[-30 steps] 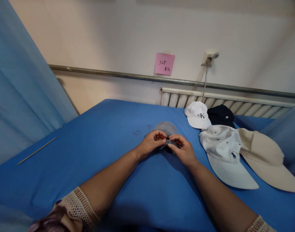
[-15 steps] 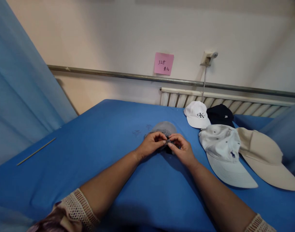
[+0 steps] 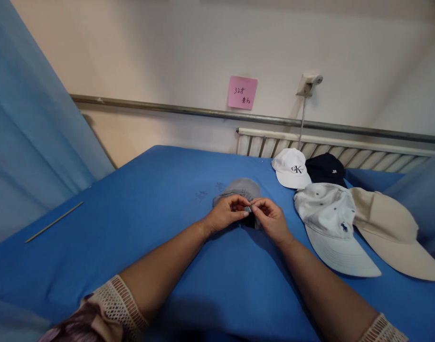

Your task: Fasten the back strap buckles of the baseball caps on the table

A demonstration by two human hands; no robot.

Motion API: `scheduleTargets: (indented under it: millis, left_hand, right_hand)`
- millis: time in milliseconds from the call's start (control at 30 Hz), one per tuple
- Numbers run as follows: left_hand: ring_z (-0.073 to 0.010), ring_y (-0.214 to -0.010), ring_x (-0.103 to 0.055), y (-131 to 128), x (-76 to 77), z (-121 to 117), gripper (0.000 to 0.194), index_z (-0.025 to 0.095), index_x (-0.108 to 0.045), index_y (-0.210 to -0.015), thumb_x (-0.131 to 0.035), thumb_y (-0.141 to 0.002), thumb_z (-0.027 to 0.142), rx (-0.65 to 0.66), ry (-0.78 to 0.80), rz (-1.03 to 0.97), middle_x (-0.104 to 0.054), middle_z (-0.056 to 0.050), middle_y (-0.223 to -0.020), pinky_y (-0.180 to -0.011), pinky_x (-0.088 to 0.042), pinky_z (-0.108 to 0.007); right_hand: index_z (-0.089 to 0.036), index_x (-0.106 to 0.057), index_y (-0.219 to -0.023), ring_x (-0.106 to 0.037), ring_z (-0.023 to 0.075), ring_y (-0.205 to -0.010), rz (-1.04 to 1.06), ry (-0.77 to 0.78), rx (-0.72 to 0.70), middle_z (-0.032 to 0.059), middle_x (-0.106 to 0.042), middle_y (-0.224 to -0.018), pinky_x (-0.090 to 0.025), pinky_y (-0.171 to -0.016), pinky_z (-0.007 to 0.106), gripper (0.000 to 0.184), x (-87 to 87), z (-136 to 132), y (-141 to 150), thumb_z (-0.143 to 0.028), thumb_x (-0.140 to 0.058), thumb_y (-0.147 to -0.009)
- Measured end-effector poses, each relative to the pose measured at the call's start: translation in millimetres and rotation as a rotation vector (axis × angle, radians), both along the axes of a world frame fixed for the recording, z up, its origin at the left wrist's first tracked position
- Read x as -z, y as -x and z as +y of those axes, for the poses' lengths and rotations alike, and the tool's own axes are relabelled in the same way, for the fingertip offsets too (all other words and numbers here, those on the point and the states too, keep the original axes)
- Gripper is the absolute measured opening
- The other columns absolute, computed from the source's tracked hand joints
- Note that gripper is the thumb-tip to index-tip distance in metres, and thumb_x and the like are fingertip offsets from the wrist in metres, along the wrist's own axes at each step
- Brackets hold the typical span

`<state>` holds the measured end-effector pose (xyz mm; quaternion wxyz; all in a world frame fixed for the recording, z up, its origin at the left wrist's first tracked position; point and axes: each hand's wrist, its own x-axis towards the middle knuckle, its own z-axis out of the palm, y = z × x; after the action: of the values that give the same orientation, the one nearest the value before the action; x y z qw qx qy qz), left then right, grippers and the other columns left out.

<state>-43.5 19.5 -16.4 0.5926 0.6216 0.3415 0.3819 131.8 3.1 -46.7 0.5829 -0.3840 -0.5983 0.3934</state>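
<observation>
A grey cap (image 3: 244, 186) lies on the blue-covered bed, its near side toward me and partly hidden by my hands. My left hand (image 3: 227, 213) pinches the cap's strap at the near edge, thumb and forefinger together. From the other side my right hand (image 3: 270, 216) pinches at the same spot, where a small shiny metal buckle (image 3: 249, 208) shows between the fingertips. Below the fingers a dark opening in the cap can be seen. Which exact piece each hand grips is hard to make out.
To the right lie a white cap (image 3: 290, 169), a dark navy cap (image 3: 325, 168), a pale mint cap (image 3: 326, 213) and a beige cap (image 3: 384, 218). A thin stick (image 3: 54, 222) rests at the left. Behind stand a radiator (image 3: 274, 144) and a wall rail (image 3: 189, 111).
My fingertips have shifted slightly on the strap, and the metal buckle now shows between them. The grey cap stays in nearly the same place.
</observation>
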Motion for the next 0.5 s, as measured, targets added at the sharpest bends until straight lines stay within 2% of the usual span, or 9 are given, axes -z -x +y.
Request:
scheduleTargets:
  millis: [233,500]
  left_hand:
    - [-0.0088,-0.070,-0.054,-2.8,-3.6,-4.1,0.031,0.014,-0.061,-0.085,-0.079,-0.065,0.029,-0.025,0.007,-0.049,-0.060,0.000,-0.080,-0.070,-0.042,-0.026]
    - [-0.0071,-0.062,-0.049,-4.3,0.7,-0.7,0.034,0.014,-0.058,-0.087,-0.080,-0.063,0.026,-0.083,-0.066,0.014,-0.054,0.004,-0.070,-0.063,-0.041,-0.024]
  right_hand:
    - [-0.022,-0.062,-0.082,-0.063,0.0173,-0.083,0.034,0.018,-0.015,0.0040,-0.067,-0.091,-0.051,-0.078,0.034,0.017,-0.3,0.4,0.6,-0.038,-0.067,-0.079]
    - [-0.022,-0.061,-0.080,-0.063,0.0184,-0.084,0.023,0.030,0.017,0.0045,-0.067,-0.088,-0.051,-0.078,0.035,0.020,-2.4,-0.9,0.6,-0.041,-0.067,-0.079]
